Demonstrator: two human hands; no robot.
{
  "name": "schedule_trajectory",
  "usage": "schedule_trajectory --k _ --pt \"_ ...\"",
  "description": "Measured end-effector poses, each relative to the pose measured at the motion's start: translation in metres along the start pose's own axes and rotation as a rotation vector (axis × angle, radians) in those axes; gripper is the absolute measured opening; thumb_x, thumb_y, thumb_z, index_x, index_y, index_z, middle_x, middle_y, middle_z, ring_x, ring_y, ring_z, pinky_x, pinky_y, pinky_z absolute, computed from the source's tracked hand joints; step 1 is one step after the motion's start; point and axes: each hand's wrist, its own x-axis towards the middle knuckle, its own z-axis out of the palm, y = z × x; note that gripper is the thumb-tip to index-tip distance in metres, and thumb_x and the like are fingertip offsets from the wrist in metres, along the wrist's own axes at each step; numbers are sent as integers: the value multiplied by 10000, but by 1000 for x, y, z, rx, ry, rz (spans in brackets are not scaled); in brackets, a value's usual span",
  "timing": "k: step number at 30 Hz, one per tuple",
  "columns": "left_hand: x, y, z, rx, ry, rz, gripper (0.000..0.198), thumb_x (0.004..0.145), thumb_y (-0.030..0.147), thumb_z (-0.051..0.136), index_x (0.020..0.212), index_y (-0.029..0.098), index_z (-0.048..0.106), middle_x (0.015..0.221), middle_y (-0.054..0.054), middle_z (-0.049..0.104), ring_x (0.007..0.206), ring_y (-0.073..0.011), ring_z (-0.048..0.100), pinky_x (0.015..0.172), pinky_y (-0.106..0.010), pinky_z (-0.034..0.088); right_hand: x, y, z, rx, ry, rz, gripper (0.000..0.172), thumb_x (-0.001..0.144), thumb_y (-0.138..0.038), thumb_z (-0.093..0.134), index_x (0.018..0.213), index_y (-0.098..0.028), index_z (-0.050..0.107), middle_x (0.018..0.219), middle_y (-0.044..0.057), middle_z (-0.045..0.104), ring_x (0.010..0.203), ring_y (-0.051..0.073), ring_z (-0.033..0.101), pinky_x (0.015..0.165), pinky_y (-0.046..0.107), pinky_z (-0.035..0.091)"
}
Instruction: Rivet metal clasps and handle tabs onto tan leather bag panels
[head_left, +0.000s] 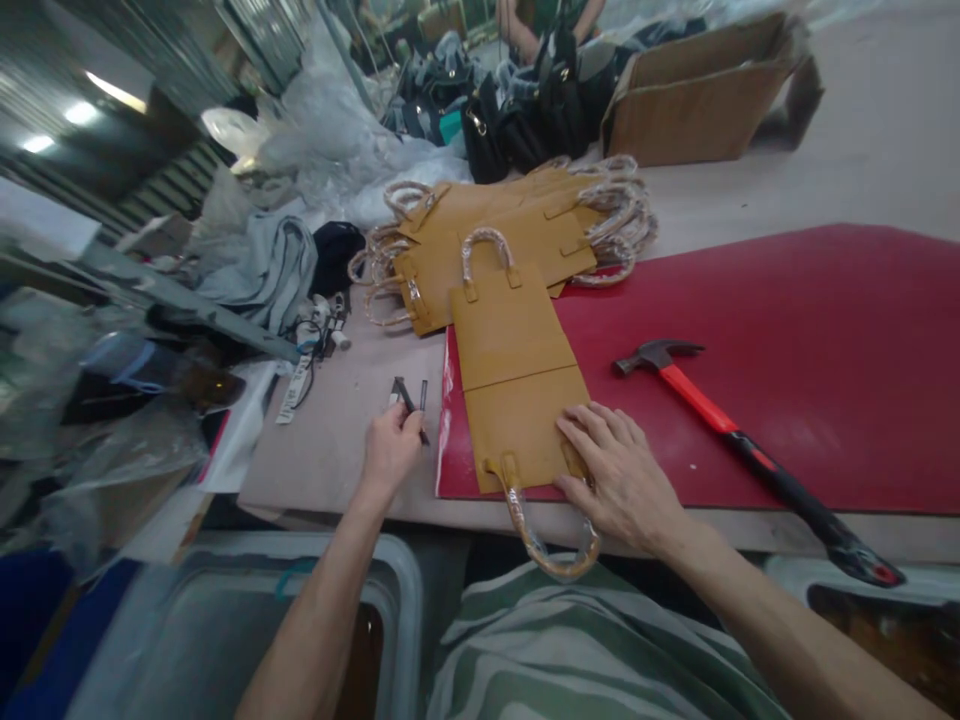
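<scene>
A mustard-yellow bag panel (517,345) lies flat before me, with a plastic-wrapped handle at each end and a dark line across its middle. My right hand (619,470) rests on its lower right corner, fingers stretched out, by the base of the near handle (562,572), which hangs over the table edge. To the left of the panel, my left hand (394,445) is closed around a slim dark tool (407,396), whose exact kind I cannot make out. Close to it lies another thin dark piece (424,394).
A claw hammer (701,400) with a red and black handle lies on the red mat (787,330). Behind the panel are stacked yellow panels (510,215), black bags (517,120) and a cardboard box (697,100). A grey bin (225,600) stands below left. Another person's arm (517,35) shows behind.
</scene>
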Motion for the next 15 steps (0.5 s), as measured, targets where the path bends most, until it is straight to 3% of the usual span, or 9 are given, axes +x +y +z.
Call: schedule_trajectory --k 2,5,11,15 --pt "3 -11 -13 361 -40 -26 211 933 288 546 880 152 699 874 -141 755 899 -295 738 766 -341 542 -1 1 3 -15 28 -12 558 934 -420 570 1404 -119 549 1497 174 510 1385 383 407 1164 566 343" --pt "-2 -17 -18 640 -91 -68 233 953 285 539 981 148 725 964 -189 762 980 -336 735 794 -367 523 -1 5 10 -27 73 -42 548 939 -424 557 1397 -122 549 1477 179 524 1369 393 423 1138 577 366" --pt "-3 0 -6 693 46 83 261 987 235 479 1056 171 723 1100 -165 749 999 -299 732 829 -357 513 2 11 17 -42 129 -77 555 943 -454 527 1388 -124 547 1421 193 565 1329 404 462 1085 591 408" --pt "26 18 1 590 -50 36 259 959 361 571 974 165 740 1069 -183 760 1058 -305 716 870 -347 508 3 10 15 -52 126 -79 535 940 -445 531 1364 -121 563 1404 199 575 1327 400 470 1088 591 406"
